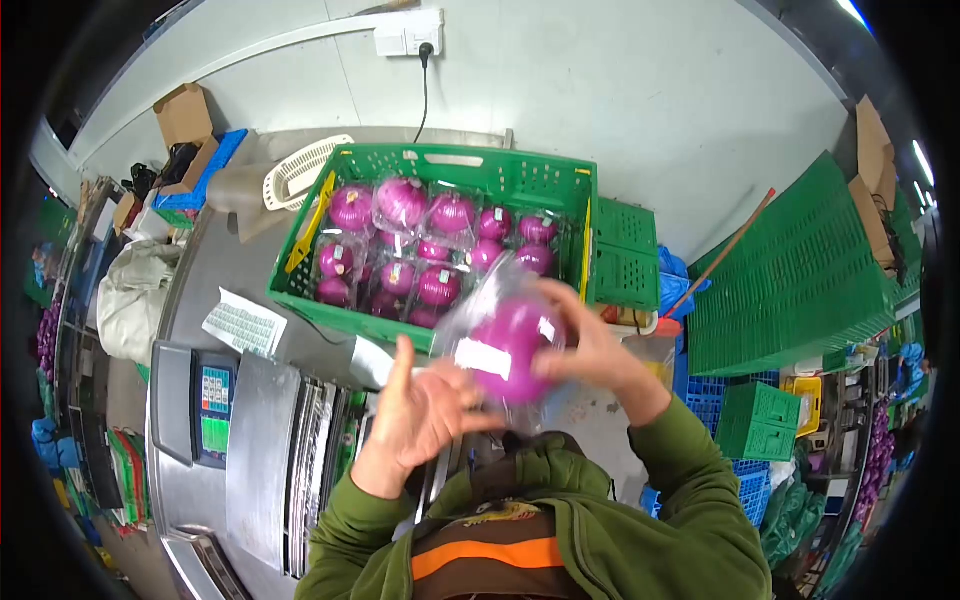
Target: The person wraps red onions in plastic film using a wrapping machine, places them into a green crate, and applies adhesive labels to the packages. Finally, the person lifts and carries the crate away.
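1. We see the right hand [590,345] closed around the far side of a bag of red onions [505,345], thumb on top and the other fingers wrapped behind it, where the wrapping hides them.
2. The left hand [425,415] has its palm open and its fingers spread, with the fingertips touching the near lower edge of the bag; we cannot tell whether any finger pinches the wrapping.
3. The bag is held up in the air in front of the chest, just this side of the green crate [450,170], and its clear wrapping blurs the shape of what is inside, so we cannot count the onions in it.
4. A white label [483,357] sits on the bag's near face; its print is too small to read.
5. The crate behind holds many more wrapped onions [430,250], and the held bag covers its near right corner.
6. To the left a scale with a screen [213,403] stands on the steel counter [265,440], with a sheet of labels [245,322] beside it.
7. Both green sleeves [680,470] run out of view at the bottom edge.
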The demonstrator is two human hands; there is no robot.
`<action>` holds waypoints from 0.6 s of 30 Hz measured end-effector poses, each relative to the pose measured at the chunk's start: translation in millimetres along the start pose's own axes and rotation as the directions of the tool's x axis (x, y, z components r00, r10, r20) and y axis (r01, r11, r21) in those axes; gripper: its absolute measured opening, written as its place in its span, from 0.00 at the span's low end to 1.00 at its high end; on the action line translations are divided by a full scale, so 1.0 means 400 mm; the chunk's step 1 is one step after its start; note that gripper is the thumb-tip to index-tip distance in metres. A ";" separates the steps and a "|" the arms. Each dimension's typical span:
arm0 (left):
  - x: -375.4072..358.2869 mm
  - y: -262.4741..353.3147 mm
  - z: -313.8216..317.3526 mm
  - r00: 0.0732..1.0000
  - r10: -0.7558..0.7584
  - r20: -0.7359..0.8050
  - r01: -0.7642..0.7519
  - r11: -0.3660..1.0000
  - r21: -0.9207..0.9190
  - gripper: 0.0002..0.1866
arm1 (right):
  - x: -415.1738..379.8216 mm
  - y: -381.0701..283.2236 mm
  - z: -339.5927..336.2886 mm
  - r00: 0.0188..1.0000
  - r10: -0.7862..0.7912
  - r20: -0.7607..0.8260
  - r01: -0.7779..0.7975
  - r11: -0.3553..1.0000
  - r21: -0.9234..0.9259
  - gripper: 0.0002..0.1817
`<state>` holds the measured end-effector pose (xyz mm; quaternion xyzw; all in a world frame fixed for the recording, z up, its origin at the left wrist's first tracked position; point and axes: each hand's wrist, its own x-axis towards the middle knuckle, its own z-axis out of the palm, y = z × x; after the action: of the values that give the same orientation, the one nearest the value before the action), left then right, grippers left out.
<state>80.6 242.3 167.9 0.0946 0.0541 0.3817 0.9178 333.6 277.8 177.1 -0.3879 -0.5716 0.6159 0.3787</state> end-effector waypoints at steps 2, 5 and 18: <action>0.074 0.067 -0.020 0.903 0.319 -0.288 -0.163 0.873 0.459 0.36 | 0.109 0.028 -0.069 0.943 0.140 -0.303 -0.099 0.984 0.146 0.48; 0.246 0.187 -0.178 0.823 0.567 -0.041 -0.011 0.088 0.996 0.33 | 0.289 0.078 -0.153 0.804 0.162 -0.573 -0.124 0.987 0.105 0.50; 0.487 0.399 -0.453 0.950 0.251 0.183 0.185 -0.930 0.317 0.26 | 0.579 0.352 -0.153 0.616 0.302 -0.727 -0.152 0.952 0.267 0.55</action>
<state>76.4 514.9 20.1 0.8734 0.4728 0.1167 -0.0035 290.5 505.1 23.5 -0.6438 -0.2482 0.4876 0.5349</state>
